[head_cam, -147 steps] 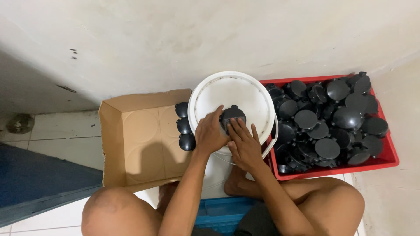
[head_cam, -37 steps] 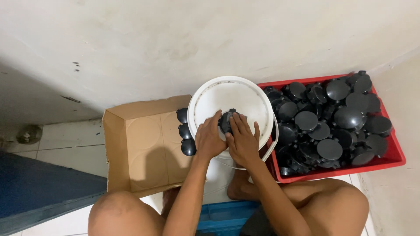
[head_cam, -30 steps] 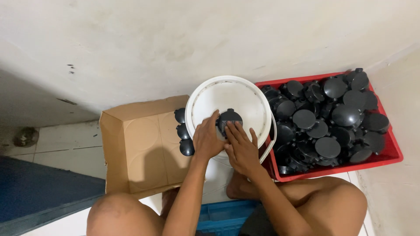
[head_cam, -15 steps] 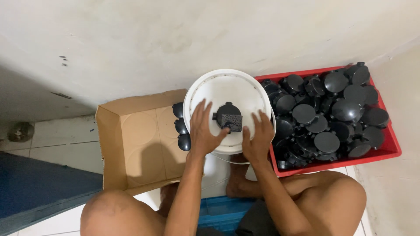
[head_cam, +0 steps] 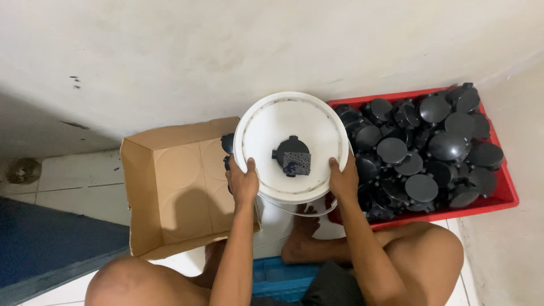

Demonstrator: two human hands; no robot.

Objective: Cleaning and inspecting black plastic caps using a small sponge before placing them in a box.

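Left hand (head_cam: pixel 243 182) and right hand (head_cam: pixel 343 180) gripping opposite rims of round white plastic bucket (head_cam: pixel 266 122), fingers curled, steadying black round plastic fitting (head_cam: pixel 292 157) resting on lid.

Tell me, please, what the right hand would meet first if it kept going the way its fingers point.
The right hand already grips the round white bucket lid; straight on, probably the wall, though depth is unclear.

place: looks like a home-based piecework spot, not a proper workshop | work is done sitting on a tiled floor (head_cam: pixel 85 181) against a scuffed plaster wall (head_cam: pixel 170 56) | black plastic parts are heaped in a red crate (head_cam: pixel 507 195) | cardboard box (head_cam: pixel 170 187) is used as a bin
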